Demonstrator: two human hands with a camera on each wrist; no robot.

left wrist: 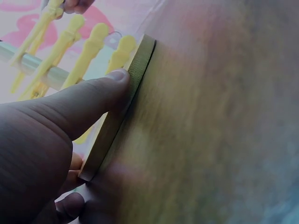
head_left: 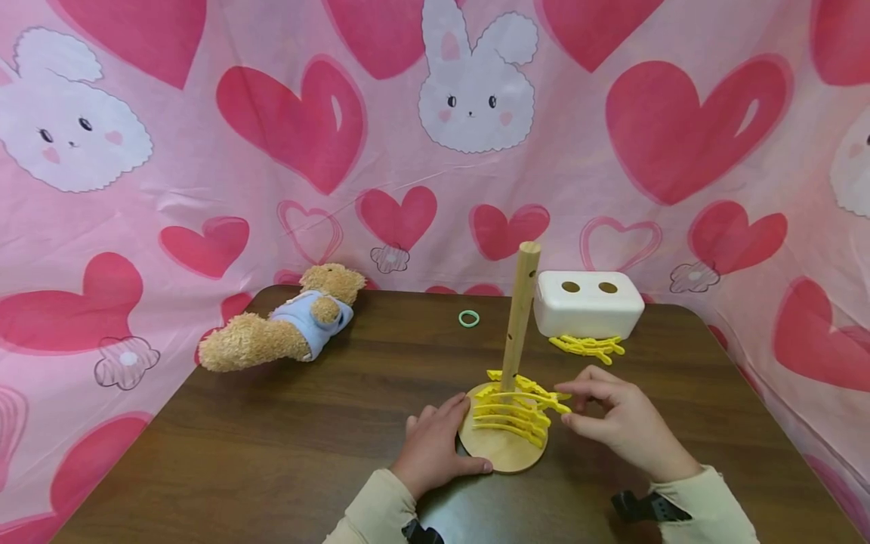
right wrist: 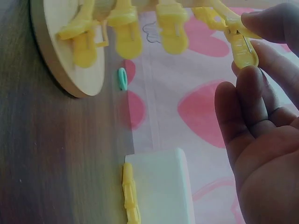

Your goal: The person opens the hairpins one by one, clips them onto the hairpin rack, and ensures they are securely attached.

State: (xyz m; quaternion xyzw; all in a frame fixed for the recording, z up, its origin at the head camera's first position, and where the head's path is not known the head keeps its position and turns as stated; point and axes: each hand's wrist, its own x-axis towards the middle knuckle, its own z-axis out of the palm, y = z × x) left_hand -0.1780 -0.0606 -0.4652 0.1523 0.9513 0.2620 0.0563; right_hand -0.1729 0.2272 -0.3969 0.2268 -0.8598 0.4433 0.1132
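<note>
Right hand (head_left: 615,415) pinches the end of the uppermost yellow clip (right wrist: 244,52), located at the wooden post (head_left: 519,317). Left hand (head_left: 435,446) grips the round base (head_left: 503,458) by its rim. Lower clips (right wrist: 173,30) line the post. Beyond: white box (head_left: 587,313), loose clips (head_left: 587,347) directly in front; green ring (head_left: 469,325); plush bear (head_left: 309,321).

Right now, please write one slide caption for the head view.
Left hand holds the round wooden base; right hand pinches a yellow clip.
</note>
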